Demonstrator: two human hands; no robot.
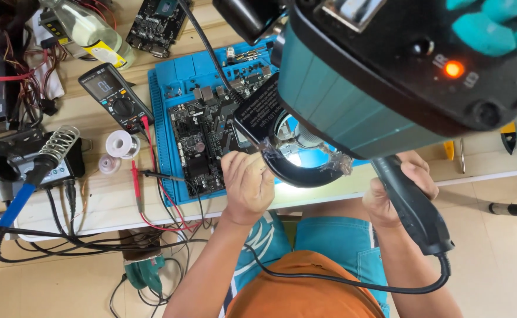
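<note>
My left hand (246,184) sits at the near edge of a black circuit board (202,138), fingers curled shut; I cannot see what they pinch. The board lies on a blue work mat (163,106). My right hand (401,187) grips the black handle of a hot-air tool (414,206), whose cable loops down across my lap. A lit ring-shaped magnifier lamp (296,158) hangs over the board's right part and hides the tool's tip. A large teal and black device (388,70) close to the camera blocks the upper right.
A multimeter (114,97) with red and black probe leads lies left of the mat. A soldering iron with a blue handle (20,197) rests in a coil stand (58,144). Solder spools (121,144), a plastic bottle (93,32) and tangled wires crowd the left.
</note>
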